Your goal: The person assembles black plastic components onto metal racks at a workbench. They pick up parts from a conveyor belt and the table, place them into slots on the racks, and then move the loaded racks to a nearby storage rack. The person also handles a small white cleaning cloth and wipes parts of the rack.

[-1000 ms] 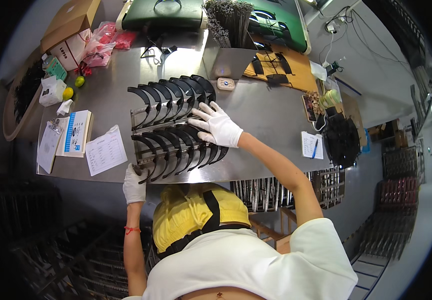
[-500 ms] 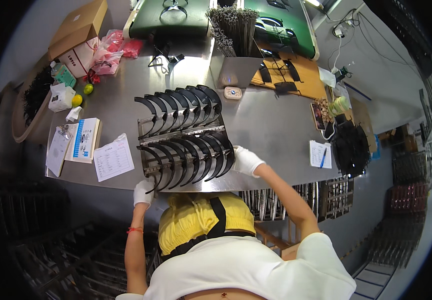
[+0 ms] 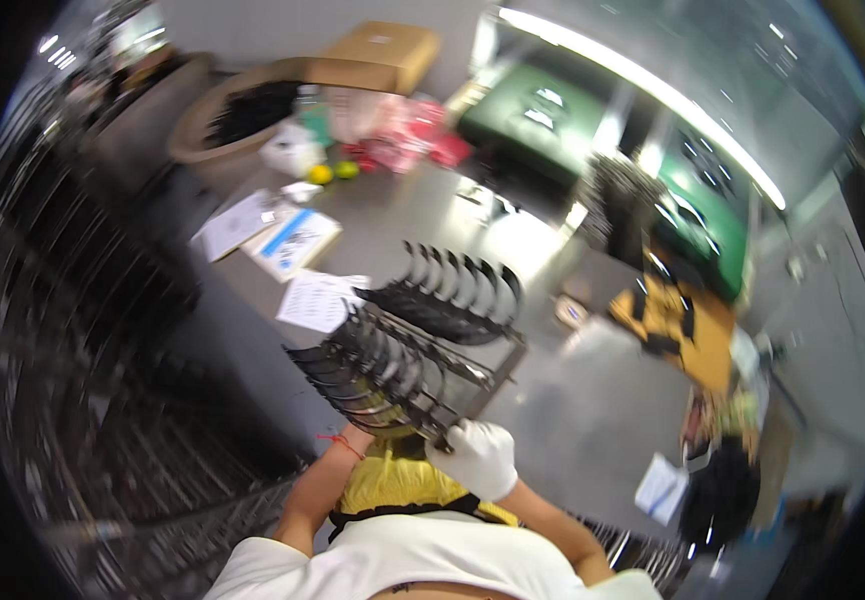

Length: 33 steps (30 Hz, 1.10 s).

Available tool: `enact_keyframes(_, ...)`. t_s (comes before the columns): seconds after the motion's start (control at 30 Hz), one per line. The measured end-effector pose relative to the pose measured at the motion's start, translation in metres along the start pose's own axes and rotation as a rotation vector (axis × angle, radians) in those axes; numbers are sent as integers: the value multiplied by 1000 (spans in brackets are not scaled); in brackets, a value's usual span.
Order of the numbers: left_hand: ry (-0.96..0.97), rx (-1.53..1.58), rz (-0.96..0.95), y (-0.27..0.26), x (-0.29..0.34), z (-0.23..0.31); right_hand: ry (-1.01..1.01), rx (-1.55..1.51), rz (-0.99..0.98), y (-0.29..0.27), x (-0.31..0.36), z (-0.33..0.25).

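Easiest lane is on the right: an open run of tabletop [image 3: 592, 420] goes from the metal rack [image 3: 500, 378] over to the notepad [image 3: 661, 489] and black heap [image 3: 722, 490]. Only snag up that side is a small pale case [image 3: 570, 312], sitting before the orange-brown envelopes [image 3: 712, 340]. Near corner's blocked, the right grip [image 3: 476, 458] is on the rack's end. Left's tight too: curved black bands [image 3: 430, 312] crowd toward the paper sheet [image 3: 317, 300], with a book [image 3: 292, 242] just past it.
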<state>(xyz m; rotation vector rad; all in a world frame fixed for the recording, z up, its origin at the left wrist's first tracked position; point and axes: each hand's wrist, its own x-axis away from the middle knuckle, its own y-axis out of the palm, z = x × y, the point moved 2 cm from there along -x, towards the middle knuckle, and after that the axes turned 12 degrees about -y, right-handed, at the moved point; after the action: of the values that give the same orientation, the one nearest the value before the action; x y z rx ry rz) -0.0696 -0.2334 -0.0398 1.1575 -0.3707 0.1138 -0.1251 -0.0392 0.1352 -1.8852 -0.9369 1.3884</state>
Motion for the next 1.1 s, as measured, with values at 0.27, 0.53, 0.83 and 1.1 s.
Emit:
enact_keyframes(0.27,655,65,245,48,135,17,-443,-481,-73,49,37,22)
enact_keyframes(0.53,898,40,844,151,253,33,-937,-543,-490,125,21,14)
enact_keyframes(0.83,854,-399,1508,122,265,82,-707,-342,-562,201,-4,23)
enact_keyframes(1.1,809,-716,1849,-39,296,299,-649,-404,-574,219,-9,22)
